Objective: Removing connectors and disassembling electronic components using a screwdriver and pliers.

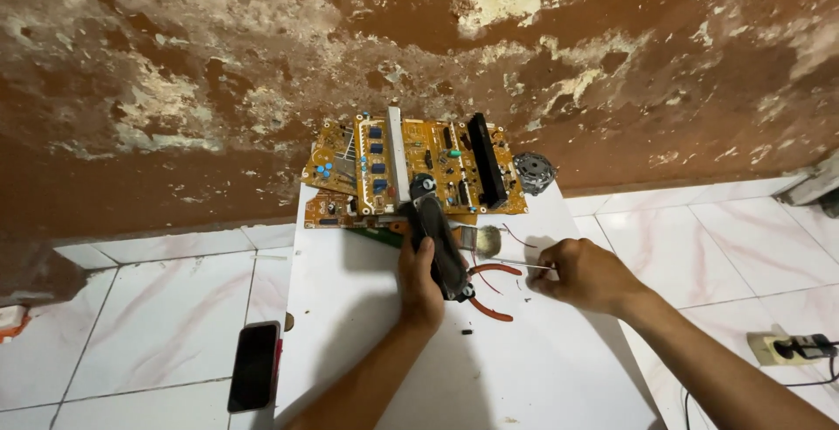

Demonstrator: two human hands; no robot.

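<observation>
Left hand [421,280] closed around a long dark grey plastic device with a black knob at its far end [437,236], held tilted above the white counter [542,369], its upper tip just in front of the boards. Right hand [584,274] curled narrow, pinching a thin pale metal rod [516,263] that points left toward the grey device, tip close to it but contact impossible to confirm. Below the rod, pliers with red curved handles [491,290] lying on the counter, partly hidden behind the device. Just beyond, a small brush with pale bristles [483,239], and thin red wire offcuts [517,236] scattered near both hands.

At the far edge of the counter, 2 or more orange-brown circuit boards [419,168] propped against the peeling brown wall, carrying a white strip and a long black block. Beside them to the right, a round grey metal motor part [533,172]. On the tiled floor at left, a black smartphone with a red edge [254,366]; at right, a pale power strip with a black plug [782,347].

Likely hazards, judging from this layout: rod slipping off the device and jabbing the left hand; device sliding from a one-handed hold onto the pliers; an elbow nudging the leaning boards off the counter edge.
</observation>
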